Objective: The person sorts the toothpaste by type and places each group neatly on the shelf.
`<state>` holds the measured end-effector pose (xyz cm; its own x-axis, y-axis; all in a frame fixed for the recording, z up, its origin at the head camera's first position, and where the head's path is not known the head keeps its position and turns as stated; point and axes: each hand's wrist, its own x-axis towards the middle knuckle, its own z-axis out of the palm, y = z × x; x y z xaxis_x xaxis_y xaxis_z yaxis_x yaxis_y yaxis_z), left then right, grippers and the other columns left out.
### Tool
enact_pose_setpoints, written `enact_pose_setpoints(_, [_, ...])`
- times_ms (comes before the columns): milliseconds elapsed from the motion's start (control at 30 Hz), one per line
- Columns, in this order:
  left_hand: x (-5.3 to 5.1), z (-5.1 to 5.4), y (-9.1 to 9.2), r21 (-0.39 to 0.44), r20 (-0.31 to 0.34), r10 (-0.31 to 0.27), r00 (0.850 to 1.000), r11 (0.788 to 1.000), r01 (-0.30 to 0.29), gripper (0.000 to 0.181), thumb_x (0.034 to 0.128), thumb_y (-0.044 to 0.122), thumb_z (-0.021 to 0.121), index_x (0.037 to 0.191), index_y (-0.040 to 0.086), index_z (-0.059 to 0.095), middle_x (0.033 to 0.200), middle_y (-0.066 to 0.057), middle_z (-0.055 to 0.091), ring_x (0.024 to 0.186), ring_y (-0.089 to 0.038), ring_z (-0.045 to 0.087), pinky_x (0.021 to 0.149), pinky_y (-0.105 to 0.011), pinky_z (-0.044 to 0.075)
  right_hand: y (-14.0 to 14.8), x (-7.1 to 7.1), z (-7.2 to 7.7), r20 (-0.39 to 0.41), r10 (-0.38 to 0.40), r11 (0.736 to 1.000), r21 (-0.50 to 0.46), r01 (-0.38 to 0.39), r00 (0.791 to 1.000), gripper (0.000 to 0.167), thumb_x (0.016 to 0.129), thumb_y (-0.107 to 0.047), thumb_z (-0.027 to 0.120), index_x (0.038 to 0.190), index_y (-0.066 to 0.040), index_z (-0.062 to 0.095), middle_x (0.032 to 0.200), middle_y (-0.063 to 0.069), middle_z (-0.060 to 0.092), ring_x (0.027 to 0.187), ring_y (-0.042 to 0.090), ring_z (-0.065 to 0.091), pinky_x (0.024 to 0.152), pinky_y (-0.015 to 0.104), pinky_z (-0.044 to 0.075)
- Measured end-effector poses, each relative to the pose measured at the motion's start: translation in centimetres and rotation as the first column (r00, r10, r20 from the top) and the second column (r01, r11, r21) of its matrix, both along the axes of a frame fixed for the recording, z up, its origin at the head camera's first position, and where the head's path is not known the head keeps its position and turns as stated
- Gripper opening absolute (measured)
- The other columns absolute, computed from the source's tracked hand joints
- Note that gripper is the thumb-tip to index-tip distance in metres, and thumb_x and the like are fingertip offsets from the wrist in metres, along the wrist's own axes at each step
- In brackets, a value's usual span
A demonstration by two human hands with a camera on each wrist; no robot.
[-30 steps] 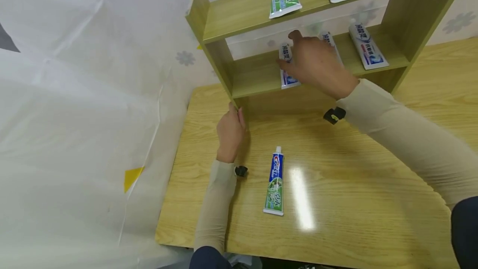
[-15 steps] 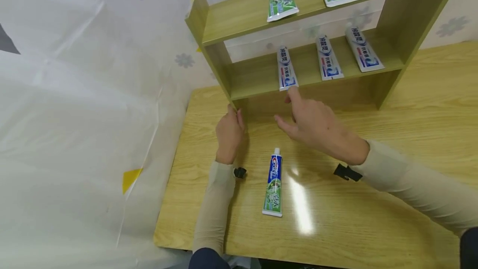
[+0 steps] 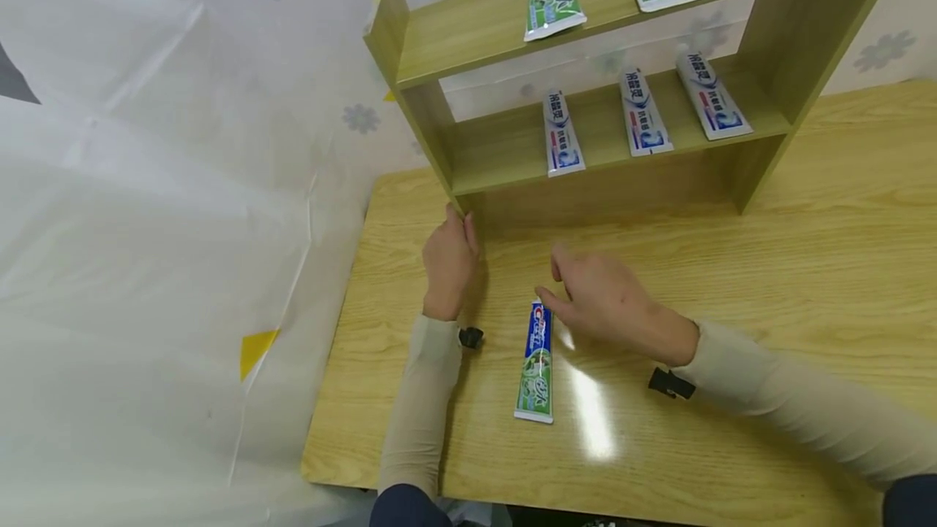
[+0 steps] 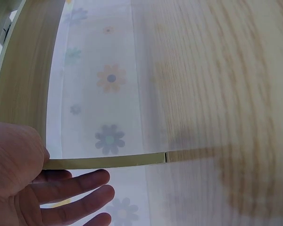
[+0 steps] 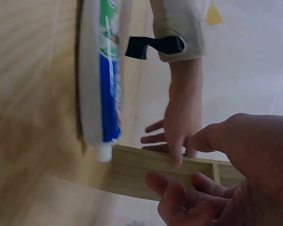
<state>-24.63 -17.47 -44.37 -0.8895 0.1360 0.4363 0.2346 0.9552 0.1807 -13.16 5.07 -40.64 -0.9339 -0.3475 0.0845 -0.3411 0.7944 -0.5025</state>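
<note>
A blue and green toothpaste tube (image 3: 537, 364) lies on the table with its cap end toward the shelf. Just above that end hovers my right hand (image 3: 611, 299), fingers loosely bent and holding nothing; it hides the cap in the head view. The right wrist view shows the tube (image 5: 109, 89) apart from the fingers (image 5: 172, 197). My left hand (image 3: 450, 263) grips the lower front edge of the wooden shelf's (image 3: 424, 132) left side panel. In the left wrist view, the thumb and fingers (image 4: 80, 190) lie on either side of that panel (image 4: 104, 162).
White and blue toothpaste tubes (image 3: 562, 137) lie on the middle shelf board, tilted with their flat ends at the front edge. Green and blue tubes (image 3: 554, 2) lie on the board above. White sheeting (image 3: 183, 226) covers the wall left of the table (image 3: 732, 283).
My right hand has left the leftmost white tube on the middle board and come down toward the tube on the table. The left hand has stayed at the side panel.
</note>
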Motion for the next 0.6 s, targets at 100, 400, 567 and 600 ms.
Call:
enact_pose_setpoints(100, [-0.1,-0.1,0.0,-0.011,0.000,0.002,1.000,1.000,-0.002,0.043,0.1197,0.026,0.045,0.134,-0.011,0.062,0.078,-0.021,0.075,0.062,-0.035,0.074,0.054,-0.047,0.059,-0.4,0.3,-1.1,0.049,0.017,1.000,0.000,-0.017,0.999,0.031,0.104,-0.033,0.073,0.108,-0.005,0.061,0.059,-0.004,0.051,0.048,0.010,0.046,0.045,0.023,0.033])
enact_pose_setpoints(400, [0.0,-0.1,0.0,-0.001,-0.018,-0.008,1.000,1.000,0.008,0.042,0.1192,0.025,0.047,0.133,-0.011,0.063,0.076,-0.021,0.074,0.061,-0.034,0.073,0.053,-0.047,0.059,-2.2,1.2,-3.9,0.066,0.050,0.998,0.039,-0.052,0.997,0.048,0.105,-0.037,0.072,0.122,0.002,0.051,0.061,-0.003,0.055,0.045,0.009,0.052,0.041,0.021,0.033])
enact_pose_setpoints(567, [0.2,0.1,0.1,0.017,-0.021,-0.019,1.000,1.000,0.020,0.041,0.1194,0.024,0.046,0.130,-0.011,0.063,0.074,-0.020,0.073,0.058,-0.033,0.071,0.052,-0.046,0.057,-3.1,1.6,-4.8,0.124,0.085,0.994,0.054,-0.092,0.989,0.061,0.105,-0.040,0.073,0.134,0.009,0.049,0.071,0.002,0.063,0.054,0.011,0.060,0.045,0.025,0.046])
enact_pose_setpoints(600, [0.2,0.2,0.1,0.020,-0.019,-0.021,1.000,1.000,0.021,0.041,0.1195,0.024,0.045,0.130,-0.011,0.063,0.074,-0.020,0.073,0.058,-0.033,0.071,0.052,-0.046,0.057,-3.2,1.6,-5.0,0.124,0.090,0.994,0.054,-0.098,0.988,0.062,0.105,-0.040,0.073,0.135,0.009,0.049,0.072,0.002,0.063,0.055,0.011,0.060,0.046,0.025,0.047])
